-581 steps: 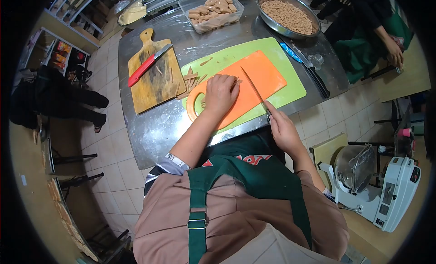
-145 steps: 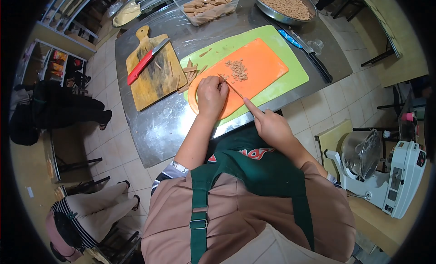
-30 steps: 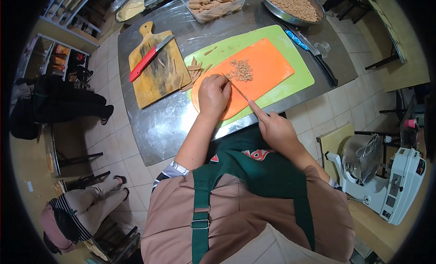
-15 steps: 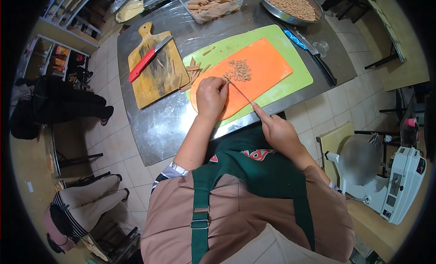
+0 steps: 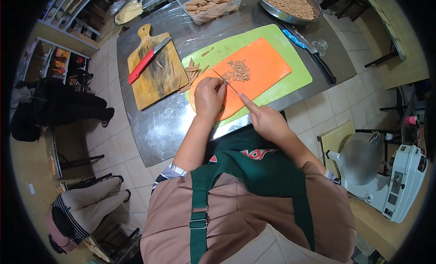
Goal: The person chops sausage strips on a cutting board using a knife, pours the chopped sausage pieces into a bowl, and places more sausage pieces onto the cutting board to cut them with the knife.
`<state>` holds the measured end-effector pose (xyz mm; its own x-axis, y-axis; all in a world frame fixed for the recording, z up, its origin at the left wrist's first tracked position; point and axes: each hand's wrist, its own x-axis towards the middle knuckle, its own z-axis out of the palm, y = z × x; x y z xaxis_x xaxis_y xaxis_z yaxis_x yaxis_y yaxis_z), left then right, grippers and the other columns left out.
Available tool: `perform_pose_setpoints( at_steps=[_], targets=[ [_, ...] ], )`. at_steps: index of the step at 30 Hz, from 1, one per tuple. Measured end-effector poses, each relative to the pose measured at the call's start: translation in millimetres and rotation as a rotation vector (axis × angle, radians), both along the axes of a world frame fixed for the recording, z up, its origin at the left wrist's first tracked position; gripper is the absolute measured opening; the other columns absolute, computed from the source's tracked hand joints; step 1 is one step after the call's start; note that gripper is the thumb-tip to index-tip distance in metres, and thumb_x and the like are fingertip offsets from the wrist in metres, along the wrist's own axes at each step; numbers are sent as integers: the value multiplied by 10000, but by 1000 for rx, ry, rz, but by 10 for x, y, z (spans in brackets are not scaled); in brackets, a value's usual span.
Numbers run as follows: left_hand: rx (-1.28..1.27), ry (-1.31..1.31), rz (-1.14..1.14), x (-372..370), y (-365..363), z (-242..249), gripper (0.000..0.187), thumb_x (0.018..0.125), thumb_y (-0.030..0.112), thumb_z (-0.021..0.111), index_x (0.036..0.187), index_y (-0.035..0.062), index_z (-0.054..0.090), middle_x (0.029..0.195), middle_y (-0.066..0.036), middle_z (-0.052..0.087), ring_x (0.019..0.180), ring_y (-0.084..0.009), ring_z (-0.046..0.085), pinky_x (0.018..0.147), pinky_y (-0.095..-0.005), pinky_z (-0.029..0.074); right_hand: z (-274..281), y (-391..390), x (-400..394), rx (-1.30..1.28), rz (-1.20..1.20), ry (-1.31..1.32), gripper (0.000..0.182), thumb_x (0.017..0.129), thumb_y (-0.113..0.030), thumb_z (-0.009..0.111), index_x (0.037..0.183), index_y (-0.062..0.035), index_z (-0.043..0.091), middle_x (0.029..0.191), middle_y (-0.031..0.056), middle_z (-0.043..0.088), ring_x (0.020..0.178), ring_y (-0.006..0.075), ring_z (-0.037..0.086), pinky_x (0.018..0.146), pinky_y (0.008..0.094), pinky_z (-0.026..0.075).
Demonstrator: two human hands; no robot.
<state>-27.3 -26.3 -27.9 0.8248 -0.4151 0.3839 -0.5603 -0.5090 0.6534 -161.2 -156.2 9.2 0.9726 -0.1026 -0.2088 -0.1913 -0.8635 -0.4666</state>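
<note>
My left hand (image 5: pixel 210 98) rests on the near left part of the orange cutting board (image 5: pixel 263 59), fingers curled and pinched beside the blade. Whatever they pinch is hidden. My right hand (image 5: pixel 269 121) grips a knife (image 5: pixel 232 88), index finger stretched along it. Its thin blade lies slantwise against my left fingertips, with the tip beyond them. Small diced brown pieces (image 5: pixel 238 70) form a loose pile just past the blade. Left of my left hand are several brown strips (image 5: pixel 193 71). Underneath the orange board is a larger green cutting board (image 5: pixel 297 72).
A wooden board (image 5: pixel 140 93) with a red-handled knife (image 5: pixel 142 65) lies left. Behind stand a plastic container (image 5: pixel 218 14) of brown pieces and a metal pan (image 5: pixel 290 19). Black-handled (image 5: pixel 324 69) and blue-handled (image 5: pixel 294 39) knives lie right. Two people (image 5: pixel 63 105) are at left.
The knife has slid forward and left, so its tip now reaches past my left fingertips. My right hand has moved left with it. My left hand has barely shifted.
</note>
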Motion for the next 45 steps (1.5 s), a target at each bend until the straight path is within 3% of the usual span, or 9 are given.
perform_pose_setpoints(
  at_steps=[6, 11, 20, 27, 36, 45],
  targets=[
    [28, 94, 27, -34, 13, 40, 104, 713, 113, 682, 714, 24, 628, 696, -107, 582, 700, -286, 568, 637, -381, 456, 53, -80, -369, 62, -24, -94, 580, 857, -120, 460, 1403, -246, 309, 602, 185, 529, 551, 352, 557, 556, 459, 466],
    [51, -77, -35, -22, 27, 21, 99, 712, 107, 680, 704, 24, 627, 712, -106, 589, 703, -292, 568, 638, -378, 459, 136, -36, -389, -1, -22, -198, 580, 843, -113, 494, 1390, -237, 347, 571, 158, 498, 506, 331, 528, 527, 440, 456],
    [60, -81, -99, 1, 77, 53, 86, 712, 97, 667, 740, 16, 656, 739, -120, 608, 725, -298, 576, 665, -378, 469, 107, 42, -67, -82, 32, -77, 596, 840, -120, 487, 1397, -250, 320, 637, 177, 543, 547, 329, 575, 542, 423, 480],
    [59, -36, -21, -44, 81, 43, 85, 717, 85, 657, 764, 15, 668, 746, -124, 617, 730, -302, 584, 681, -376, 474, 60, 58, -101, -91, 20, -35, 601, 841, -122, 479, 1400, -265, 309, 631, 179, 544, 573, 341, 583, 570, 451, 483],
    [-6, -43, -25, 11, -39, -7, 77, 713, 86, 667, 742, 16, 651, 736, -133, 613, 721, -309, 585, 674, -385, 471, -21, -199, -217, 212, -86, -72, 558, 874, -119, 433, 1405, -219, 295, 676, 215, 566, 624, 383, 570, 633, 463, 453],
    [47, -79, -66, 139, -250, -25, 119, 736, 117, 666, 753, 7, 626, 728, -137, 612, 699, -312, 594, 646, -386, 471, 232, -161, -288, 13, -96, -83, 567, 864, -134, 454, 1396, -279, 321, 638, 199, 538, 616, 367, 569, 623, 463, 461]
  ],
)
